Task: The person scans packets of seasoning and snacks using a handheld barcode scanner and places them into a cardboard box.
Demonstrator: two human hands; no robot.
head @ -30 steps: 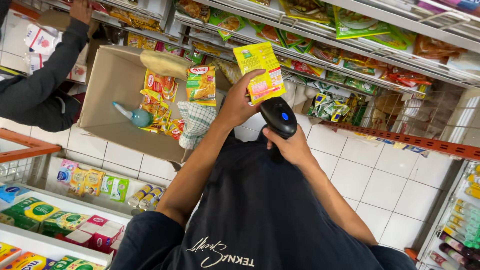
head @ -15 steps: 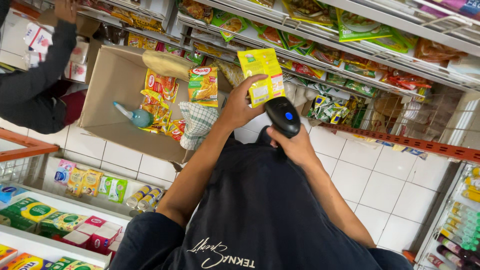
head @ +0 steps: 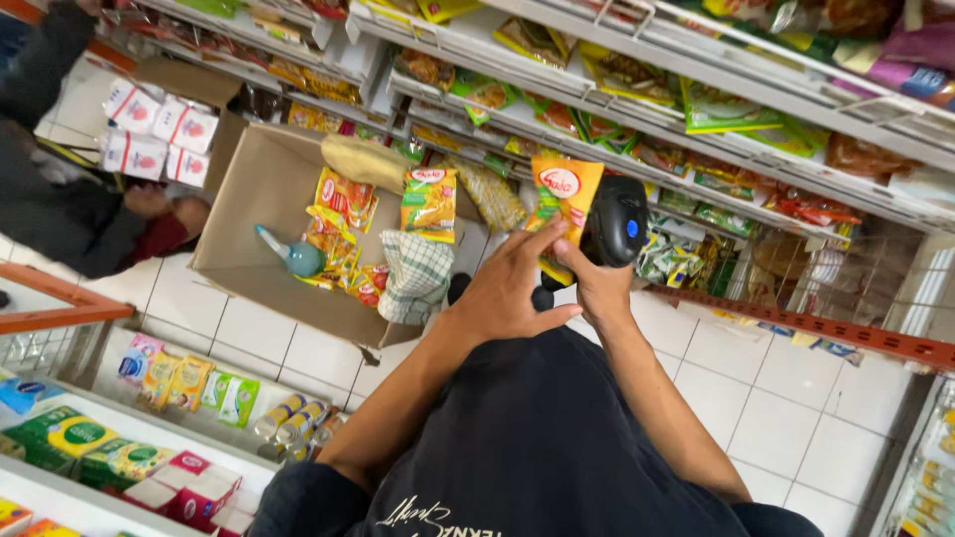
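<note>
The left hand (head: pixel 507 288) pinches a yellow snack packet (head: pixel 563 199) in its fingers, just above centre. The right hand (head: pixel 597 283) grips a black handheld scanner (head: pixel 619 221) touching the packet at 3 o'clock. A cardboard box (head: pixel 249 214) of goods lies at 9 o'clock.

The scene is bright and evenly lit from overhead, with colours strong and shadows soft. The white floor tiles (head: pixel 796 398) show a mild sheen but no harsh glare. The shelves (head: pixel 696 89) bend and lean toward the frame edges from a wide lens. The yellow packet (head: pixel 563 194) and left hand (head: pixel 502 288) are slightly soft with motion blur.
</note>
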